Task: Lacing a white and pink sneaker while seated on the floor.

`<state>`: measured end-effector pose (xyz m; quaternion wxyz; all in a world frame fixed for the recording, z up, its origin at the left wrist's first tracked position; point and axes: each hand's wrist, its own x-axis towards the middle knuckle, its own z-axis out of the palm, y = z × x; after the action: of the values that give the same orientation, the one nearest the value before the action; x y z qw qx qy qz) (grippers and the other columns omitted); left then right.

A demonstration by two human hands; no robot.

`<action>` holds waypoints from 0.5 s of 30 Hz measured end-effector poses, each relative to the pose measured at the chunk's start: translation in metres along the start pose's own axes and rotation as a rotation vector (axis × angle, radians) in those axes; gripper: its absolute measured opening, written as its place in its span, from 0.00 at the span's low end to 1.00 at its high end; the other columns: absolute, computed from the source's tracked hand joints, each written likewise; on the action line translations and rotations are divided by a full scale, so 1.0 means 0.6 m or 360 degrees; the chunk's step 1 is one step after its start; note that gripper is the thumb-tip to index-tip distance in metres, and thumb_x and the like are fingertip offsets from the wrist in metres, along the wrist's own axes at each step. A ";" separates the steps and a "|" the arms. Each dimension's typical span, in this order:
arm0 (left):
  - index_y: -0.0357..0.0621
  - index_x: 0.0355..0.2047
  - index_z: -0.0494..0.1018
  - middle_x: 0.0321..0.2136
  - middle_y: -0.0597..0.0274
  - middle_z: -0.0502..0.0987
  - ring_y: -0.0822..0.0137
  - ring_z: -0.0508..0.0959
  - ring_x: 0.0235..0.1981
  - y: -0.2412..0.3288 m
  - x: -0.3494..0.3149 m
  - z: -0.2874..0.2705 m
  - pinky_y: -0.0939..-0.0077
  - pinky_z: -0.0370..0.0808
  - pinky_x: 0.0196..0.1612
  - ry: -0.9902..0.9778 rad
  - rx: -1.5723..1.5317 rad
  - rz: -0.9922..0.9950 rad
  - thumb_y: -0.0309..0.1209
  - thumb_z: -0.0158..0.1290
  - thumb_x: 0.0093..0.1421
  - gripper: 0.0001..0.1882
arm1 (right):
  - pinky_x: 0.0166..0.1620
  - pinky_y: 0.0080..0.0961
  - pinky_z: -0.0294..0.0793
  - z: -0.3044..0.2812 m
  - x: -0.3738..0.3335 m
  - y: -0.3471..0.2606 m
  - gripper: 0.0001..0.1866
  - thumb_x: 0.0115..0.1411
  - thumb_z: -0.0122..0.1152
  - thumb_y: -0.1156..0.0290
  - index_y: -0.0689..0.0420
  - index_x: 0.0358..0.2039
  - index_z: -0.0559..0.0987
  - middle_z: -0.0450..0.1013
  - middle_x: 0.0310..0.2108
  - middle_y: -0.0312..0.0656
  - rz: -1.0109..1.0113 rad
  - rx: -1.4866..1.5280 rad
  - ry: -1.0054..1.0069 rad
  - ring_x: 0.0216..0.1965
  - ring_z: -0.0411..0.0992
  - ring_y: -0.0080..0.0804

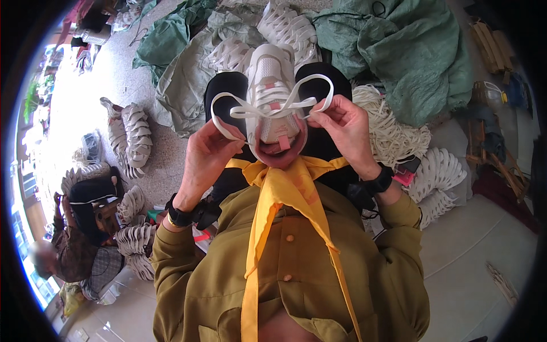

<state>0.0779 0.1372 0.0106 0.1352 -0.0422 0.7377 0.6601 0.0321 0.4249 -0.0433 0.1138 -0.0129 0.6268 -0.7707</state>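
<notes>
A white and pale grey sneaker (265, 66) with pink trim rests between my black-clad knees, toe pointing away from me. Its white shoelace (273, 112) is crossed and looped over the tongue, one strand curving out to each side. On the left of the shoe, my left hand (212, 155) pinches one strand near its end between thumb and fingers. My right hand (346, 124) pinches the other strand just right of the shoe opening. The pink-lined opening faces me, with a pink tab (284, 143) on the tongue.
White laces (390, 122) lie heaped to the right, beside stacked white shoe parts (436, 179). Green sacks (407, 57) spread at the far side. More stacked parts (137, 139) lie on the left floor. A person (74, 251) sits at the lower left.
</notes>
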 end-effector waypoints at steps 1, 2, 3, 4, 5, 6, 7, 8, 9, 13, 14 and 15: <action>0.34 0.42 0.75 0.38 0.60 0.82 0.74 0.82 0.37 -0.002 0.001 0.000 0.79 0.81 0.43 -0.0010 0.0002 0.0011 0.17 0.60 0.62 0.09 | 0.46 0.24 0.85 0.000 0.000 0.002 0.04 0.65 0.63 0.82 0.64 0.39 0.79 0.81 0.37 0.40 -0.0003 0.0020 0.0006 0.39 0.81 0.23; 0.34 0.42 0.75 0.38 0.60 0.82 0.74 0.82 0.37 -0.001 0.002 0.001 0.78 0.82 0.43 0.0000 -0.0011 -0.0011 0.17 0.59 0.63 0.08 | 0.46 0.24 0.85 0.001 0.000 0.003 0.04 0.65 0.63 0.82 0.64 0.39 0.78 0.81 0.37 0.40 -0.0006 0.0040 0.0012 0.39 0.81 0.24; 0.34 0.42 0.75 0.38 0.59 0.82 0.73 0.82 0.37 0.001 0.001 0.002 0.78 0.82 0.44 0.0009 -0.0023 -0.0033 0.17 0.59 0.63 0.08 | 0.46 0.24 0.85 0.001 -0.001 0.005 0.03 0.65 0.63 0.83 0.64 0.39 0.78 0.81 0.37 0.41 -0.0009 0.0061 0.0018 0.39 0.81 0.24; 0.33 0.42 0.75 0.39 0.58 0.82 0.72 0.83 0.38 0.002 0.002 0.003 0.77 0.83 0.45 0.0020 -0.0035 -0.0055 0.17 0.59 0.63 0.07 | 0.46 0.24 0.85 0.002 -0.001 0.008 0.04 0.65 0.63 0.82 0.64 0.40 0.78 0.81 0.38 0.41 -0.0029 0.0073 0.0017 0.39 0.81 0.24; 0.33 0.42 0.74 0.39 0.57 0.82 0.72 0.83 0.38 0.002 0.003 0.003 0.76 0.83 0.45 0.0025 -0.0065 -0.0054 0.17 0.59 0.64 0.07 | 0.46 0.24 0.85 0.002 -0.001 0.012 0.05 0.65 0.63 0.82 0.64 0.41 0.78 0.81 0.38 0.41 -0.0049 0.0085 0.0016 0.40 0.81 0.25; 0.33 0.41 0.74 0.39 0.56 0.82 0.71 0.83 0.38 0.001 0.004 0.002 0.76 0.83 0.45 0.0035 -0.0096 -0.0053 0.17 0.58 0.64 0.07 | 0.46 0.25 0.85 0.003 0.000 0.015 0.05 0.65 0.64 0.82 0.64 0.41 0.79 0.81 0.39 0.40 -0.0069 0.0095 0.0009 0.40 0.81 0.25; 0.33 0.41 0.74 0.39 0.55 0.82 0.70 0.83 0.38 -0.001 0.005 0.001 0.75 0.84 0.46 0.0046 -0.0128 -0.0051 0.17 0.58 0.65 0.06 | 0.47 0.25 0.85 0.003 0.001 0.016 0.05 0.65 0.64 0.82 0.64 0.41 0.78 0.81 0.39 0.41 -0.0075 0.0093 0.0009 0.40 0.81 0.25; 0.33 0.41 0.74 0.40 0.54 0.82 0.70 0.84 0.38 -0.002 0.007 0.002 0.75 0.84 0.46 0.0056 -0.0126 -0.0036 0.17 0.58 0.65 0.06 | 0.47 0.25 0.85 0.004 0.002 0.017 0.05 0.65 0.64 0.82 0.64 0.41 0.78 0.81 0.39 0.41 -0.0080 0.0089 0.0009 0.40 0.81 0.25; 0.33 0.40 0.74 0.40 0.53 0.82 0.69 0.84 0.38 -0.003 0.008 0.003 0.74 0.84 0.45 0.0069 -0.0126 -0.0019 0.18 0.58 0.65 0.05 | 0.47 0.25 0.85 0.005 0.003 0.016 0.05 0.65 0.64 0.82 0.64 0.41 0.78 0.81 0.39 0.41 -0.0086 0.0085 0.0005 0.40 0.81 0.26; 0.34 0.40 0.73 0.41 0.52 0.82 0.67 0.84 0.39 -0.002 0.012 0.007 0.74 0.84 0.46 0.0115 -0.0106 0.0007 0.19 0.58 0.65 0.05 | 0.47 0.25 0.85 0.006 0.005 0.010 0.05 0.65 0.63 0.83 0.64 0.41 0.78 0.81 0.39 0.41 -0.0100 0.0101 -0.0012 0.40 0.81 0.25; 0.34 0.40 0.73 0.41 0.52 0.82 0.67 0.84 0.39 -0.002 0.012 0.007 0.74 0.84 0.46 0.0107 -0.0100 0.0017 0.19 0.58 0.65 0.05 | 0.47 0.24 0.84 0.007 0.005 0.009 0.05 0.65 0.62 0.84 0.64 0.41 0.77 0.81 0.39 0.41 -0.0101 0.0099 -0.0013 0.40 0.81 0.24; 0.34 0.41 0.74 0.41 0.52 0.82 0.67 0.84 0.39 -0.002 0.012 0.007 0.74 0.84 0.46 0.0097 -0.0096 0.0028 0.19 0.58 0.65 0.05 | 0.47 0.24 0.84 0.007 0.005 0.009 0.05 0.65 0.61 0.85 0.64 0.41 0.77 0.81 0.39 0.41 -0.0102 0.0095 -0.0013 0.40 0.81 0.24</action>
<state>0.0717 0.1419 0.0069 0.1056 -0.0599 0.7216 0.6816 0.0309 0.4191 -0.0481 0.0917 -0.0327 0.6023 -0.7923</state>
